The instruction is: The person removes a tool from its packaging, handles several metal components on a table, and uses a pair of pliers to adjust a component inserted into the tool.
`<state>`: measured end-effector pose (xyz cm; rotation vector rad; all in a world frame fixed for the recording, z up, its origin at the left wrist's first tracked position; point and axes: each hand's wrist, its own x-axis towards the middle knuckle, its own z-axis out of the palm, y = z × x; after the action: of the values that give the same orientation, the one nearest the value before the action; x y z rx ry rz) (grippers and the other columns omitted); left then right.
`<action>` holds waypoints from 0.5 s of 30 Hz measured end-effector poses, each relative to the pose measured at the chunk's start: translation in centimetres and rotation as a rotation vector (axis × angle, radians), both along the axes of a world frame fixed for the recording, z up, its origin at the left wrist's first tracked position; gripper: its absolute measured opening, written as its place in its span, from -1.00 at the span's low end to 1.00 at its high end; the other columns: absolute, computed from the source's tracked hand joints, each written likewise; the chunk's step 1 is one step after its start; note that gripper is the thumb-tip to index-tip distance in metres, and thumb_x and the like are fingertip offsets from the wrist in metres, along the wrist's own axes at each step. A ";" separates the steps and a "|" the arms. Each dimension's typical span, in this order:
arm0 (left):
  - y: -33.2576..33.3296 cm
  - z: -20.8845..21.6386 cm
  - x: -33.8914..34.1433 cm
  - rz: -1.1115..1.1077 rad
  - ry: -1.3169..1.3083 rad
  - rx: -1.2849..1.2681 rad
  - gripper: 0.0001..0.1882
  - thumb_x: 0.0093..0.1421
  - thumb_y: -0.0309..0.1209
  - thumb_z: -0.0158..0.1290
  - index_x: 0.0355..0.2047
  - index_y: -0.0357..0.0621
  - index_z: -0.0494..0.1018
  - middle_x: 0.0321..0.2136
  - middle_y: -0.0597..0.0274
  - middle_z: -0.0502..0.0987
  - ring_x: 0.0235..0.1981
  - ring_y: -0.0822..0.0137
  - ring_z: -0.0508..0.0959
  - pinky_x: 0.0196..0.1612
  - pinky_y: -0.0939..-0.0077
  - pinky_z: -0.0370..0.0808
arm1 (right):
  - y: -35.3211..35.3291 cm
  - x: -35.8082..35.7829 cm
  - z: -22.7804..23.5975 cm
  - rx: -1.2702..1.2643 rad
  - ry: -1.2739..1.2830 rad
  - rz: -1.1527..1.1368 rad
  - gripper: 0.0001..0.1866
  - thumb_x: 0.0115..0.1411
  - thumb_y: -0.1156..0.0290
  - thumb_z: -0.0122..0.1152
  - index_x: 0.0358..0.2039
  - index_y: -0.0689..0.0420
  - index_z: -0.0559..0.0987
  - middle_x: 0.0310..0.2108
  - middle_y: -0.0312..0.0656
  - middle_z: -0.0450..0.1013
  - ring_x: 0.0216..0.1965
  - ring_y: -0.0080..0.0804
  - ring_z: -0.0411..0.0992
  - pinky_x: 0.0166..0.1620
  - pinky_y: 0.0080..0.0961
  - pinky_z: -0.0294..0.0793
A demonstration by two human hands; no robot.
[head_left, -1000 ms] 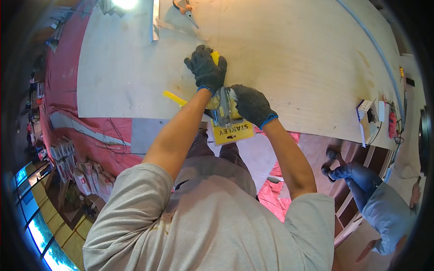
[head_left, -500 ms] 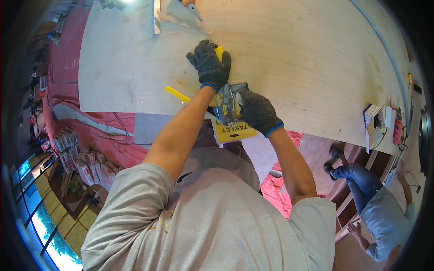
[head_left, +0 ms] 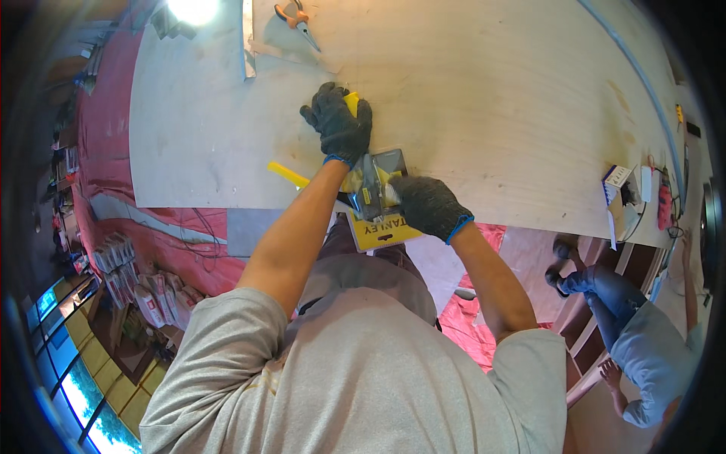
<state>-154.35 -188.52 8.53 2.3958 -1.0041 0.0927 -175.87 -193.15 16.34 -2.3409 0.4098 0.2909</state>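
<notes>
A clear plastic blister pack with a yellow card (head_left: 378, 231) lies over the near edge of the worktable. My right hand (head_left: 432, 206), in a dark glove with a blue cuff, is closed on the pack's right side; its fingertips are partly hidden. Farther forward, my left hand (head_left: 339, 125), gloved alike, is curled round a yellow object (head_left: 352, 102); only a bit of it shows beside the thumb, so its kind is unclear. From under my left forearm a yellow strip-like piece (head_left: 287, 175) sticks out on the tabletop.
Orange-handled pliers (head_left: 302, 30) and a metal strip (head_left: 248, 41) lie at the far side of the pale worktable (head_left: 491, 113). An opened box (head_left: 620, 189) stands at the right edge. Another person (head_left: 643, 340) is low at the right. Red sheeting (head_left: 110, 121) lies on the left.
The view has shifted, so more of the pliers shows. Both hands keep nearly the same places on the pack and the yellow object. The other person's arm has moved slightly.
</notes>
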 end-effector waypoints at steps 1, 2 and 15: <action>0.0 0.1 0.0 -0.002 0.002 -0.008 -0.46 0.06 -0.13 0.14 -0.04 -0.20 0.36 0.08 -0.05 0.34 0.20 -0.04 0.23 0.30 -0.22 -0.14 | -0.2 0.0 0.0 0.018 0.018 0.034 -0.79 0.10 0.36 0.15 -0.24 0.13 0.50 -0.37 0.03 0.56 -0.29 0.02 0.56 -0.21 -0.09 0.54; 0.0 0.1 -0.1 -0.004 0.005 -0.015 -0.47 0.06 -0.14 0.14 -0.04 -0.20 0.37 0.08 -0.06 0.34 0.20 -0.05 0.24 0.30 -0.23 -0.14 | -0.5 0.1 -0.2 0.035 0.036 0.070 -0.78 0.10 0.36 0.15 -0.24 0.13 0.50 -0.37 0.03 0.56 -0.29 0.02 0.56 -0.21 -0.09 0.54; 0.5 0.6 0.0 -0.035 0.024 -0.037 -0.49 0.11 -0.14 0.12 -0.03 -0.20 0.37 0.06 -0.04 0.37 0.20 -0.06 0.25 0.29 -0.29 -0.14 | 0.4 4.6 -1.3 -0.062 -0.095 -0.382 -0.67 0.09 0.39 0.15 -0.10 0.12 0.56 -0.25 -0.03 0.55 -0.20 -0.02 0.54 -0.11 -0.14 0.51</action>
<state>-154.39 -188.06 9.17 2.3396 -1.0236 0.0696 -171.27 -192.77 15.07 -2.2665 0.8132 -0.0161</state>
